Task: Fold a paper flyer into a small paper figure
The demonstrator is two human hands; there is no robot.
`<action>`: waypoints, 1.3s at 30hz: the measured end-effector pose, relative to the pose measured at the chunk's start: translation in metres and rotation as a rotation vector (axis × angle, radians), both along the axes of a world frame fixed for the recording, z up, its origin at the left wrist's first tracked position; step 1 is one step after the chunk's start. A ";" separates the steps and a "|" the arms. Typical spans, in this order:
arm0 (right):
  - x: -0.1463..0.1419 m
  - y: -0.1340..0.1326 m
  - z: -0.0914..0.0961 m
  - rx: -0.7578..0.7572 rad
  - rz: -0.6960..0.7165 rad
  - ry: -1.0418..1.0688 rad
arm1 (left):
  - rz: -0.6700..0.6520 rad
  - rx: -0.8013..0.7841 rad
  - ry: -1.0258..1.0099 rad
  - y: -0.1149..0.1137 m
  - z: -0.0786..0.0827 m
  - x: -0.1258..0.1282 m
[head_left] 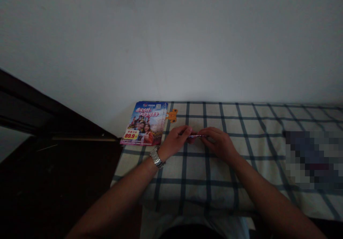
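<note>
Between my two hands is a thin, narrow piece of folded paper [196, 136] with a purple and white print, seen almost edge-on. My left hand [177, 140] pinches its left end between thumb and fingers. At the other end, my right hand [221, 144] grips it the same way. Most of the paper is hidden by the fingers. Left of my left hand lies a stack of colourful flyers [150, 121], printed with people and the price 89.9. An orange bear-shaped item [172, 116] lies flat beside the stack.
A white and blue checked cloth [198, 181] covers the surface, which meets a pale wall [171, 45] at the back. Far right, a pixelated dark object [313, 158] lies on the cloth. A dark floor [66, 181] drops away past the left edge.
</note>
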State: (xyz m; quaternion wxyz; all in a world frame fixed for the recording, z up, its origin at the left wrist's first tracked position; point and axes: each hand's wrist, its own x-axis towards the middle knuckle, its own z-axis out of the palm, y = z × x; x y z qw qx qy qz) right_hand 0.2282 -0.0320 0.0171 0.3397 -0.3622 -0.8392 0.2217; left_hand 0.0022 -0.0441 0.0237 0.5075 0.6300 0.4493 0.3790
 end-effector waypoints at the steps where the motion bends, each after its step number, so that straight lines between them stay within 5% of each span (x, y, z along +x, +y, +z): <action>1: 0.000 0.000 0.000 -0.018 -0.013 0.000 | -0.010 -0.002 0.000 -0.001 0.000 0.000; 10: 0.001 0.000 0.001 -0.111 -0.092 0.001 | 0.012 0.305 0.244 -0.004 0.005 -0.001; 39: -0.005 -0.005 0.001 -0.246 -0.090 0.072 | 0.064 0.245 0.379 -0.004 0.006 0.004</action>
